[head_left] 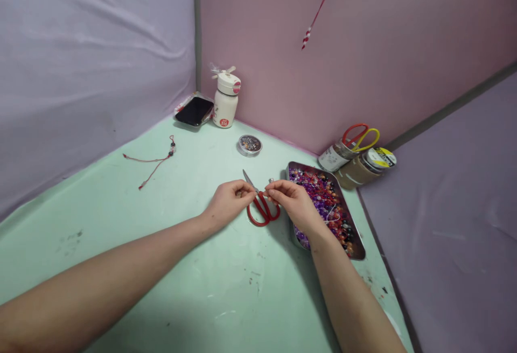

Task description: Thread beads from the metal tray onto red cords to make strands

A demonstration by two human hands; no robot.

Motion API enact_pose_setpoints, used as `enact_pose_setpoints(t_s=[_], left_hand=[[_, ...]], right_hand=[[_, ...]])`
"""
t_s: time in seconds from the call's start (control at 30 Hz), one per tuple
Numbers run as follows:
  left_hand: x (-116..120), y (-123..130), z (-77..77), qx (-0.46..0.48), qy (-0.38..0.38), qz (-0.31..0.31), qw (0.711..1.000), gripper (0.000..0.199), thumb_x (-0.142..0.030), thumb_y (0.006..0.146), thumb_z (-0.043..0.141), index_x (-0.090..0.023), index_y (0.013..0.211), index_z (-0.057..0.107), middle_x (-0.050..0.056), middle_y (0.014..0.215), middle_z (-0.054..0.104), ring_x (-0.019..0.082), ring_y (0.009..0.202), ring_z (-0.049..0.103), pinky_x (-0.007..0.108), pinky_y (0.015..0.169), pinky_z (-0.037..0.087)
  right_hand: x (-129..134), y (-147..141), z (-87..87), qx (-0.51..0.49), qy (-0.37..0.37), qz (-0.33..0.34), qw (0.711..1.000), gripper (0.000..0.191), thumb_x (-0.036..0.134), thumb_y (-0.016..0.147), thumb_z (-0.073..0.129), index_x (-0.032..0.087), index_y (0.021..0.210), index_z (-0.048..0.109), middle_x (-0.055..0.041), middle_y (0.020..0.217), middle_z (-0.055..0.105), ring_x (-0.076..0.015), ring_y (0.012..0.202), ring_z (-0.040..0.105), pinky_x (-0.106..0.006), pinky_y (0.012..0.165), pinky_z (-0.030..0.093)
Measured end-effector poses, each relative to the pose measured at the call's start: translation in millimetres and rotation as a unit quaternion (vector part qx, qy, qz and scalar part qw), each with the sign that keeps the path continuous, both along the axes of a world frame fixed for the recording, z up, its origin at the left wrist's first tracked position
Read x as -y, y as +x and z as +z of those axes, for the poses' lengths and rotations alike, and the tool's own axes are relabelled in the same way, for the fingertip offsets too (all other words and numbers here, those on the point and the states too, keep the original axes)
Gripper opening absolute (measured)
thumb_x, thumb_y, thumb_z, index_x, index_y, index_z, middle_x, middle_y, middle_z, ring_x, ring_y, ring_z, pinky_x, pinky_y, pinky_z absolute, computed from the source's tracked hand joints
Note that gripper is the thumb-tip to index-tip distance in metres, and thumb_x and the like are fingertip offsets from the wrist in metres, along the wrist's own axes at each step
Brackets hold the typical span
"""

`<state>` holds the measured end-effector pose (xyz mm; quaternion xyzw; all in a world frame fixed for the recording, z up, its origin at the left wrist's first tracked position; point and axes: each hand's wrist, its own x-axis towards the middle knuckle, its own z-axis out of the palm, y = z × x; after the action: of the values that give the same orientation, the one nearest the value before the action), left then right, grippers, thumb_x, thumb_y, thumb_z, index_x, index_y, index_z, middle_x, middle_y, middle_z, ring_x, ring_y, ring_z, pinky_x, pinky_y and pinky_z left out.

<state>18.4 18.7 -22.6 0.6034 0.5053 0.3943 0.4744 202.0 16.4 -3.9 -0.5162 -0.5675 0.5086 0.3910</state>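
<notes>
My left hand (231,201) is closed in a pinch, its fingertips just above the red-handled scissors (258,218). My right hand (294,202) pinches too, close to the left one, with its fingertips over the scissors' right side. A thin strand seems to run between the two pinches, but it is too small to make out. Near the right fingertips is a small silvery piece (271,180). The scissors lie on the green table, blades pointing away. Beside my right hand sits a metal tray (357,240) of mixed purple, red, orange and black beads.
A round clear case (249,145) lies beyond the hands. Behind it stand a white bottle (225,106) and a phone (195,111). A red cord bracelet (157,159) lies at left. Jars (355,173) with scissors stand behind the tray. A red-and-white string (317,15) hangs above.
</notes>
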Motion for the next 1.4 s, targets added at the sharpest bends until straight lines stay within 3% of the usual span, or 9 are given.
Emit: enact_pose_setpoints(t_s=[1.4], left_hand=[[-1.4,0.4,-2.3,0.017,0.001,-0.003,1.0,0.016,-0.031,0.073,0.058,-0.016,0.073,0.065,0.0,0.066,0.061,0.012,0.061,0.05,0.024,0.058,0.039]], right_hand=[[3.0,-4.3,6.5,0.016,-0.001,0.0,1.0,0.014,0.031,0.074,0.065,0.02,0.082,0.067,-0.0012,0.079,0.067,-0.0134,0.072,0.059,-0.029,0.072,0.046]])
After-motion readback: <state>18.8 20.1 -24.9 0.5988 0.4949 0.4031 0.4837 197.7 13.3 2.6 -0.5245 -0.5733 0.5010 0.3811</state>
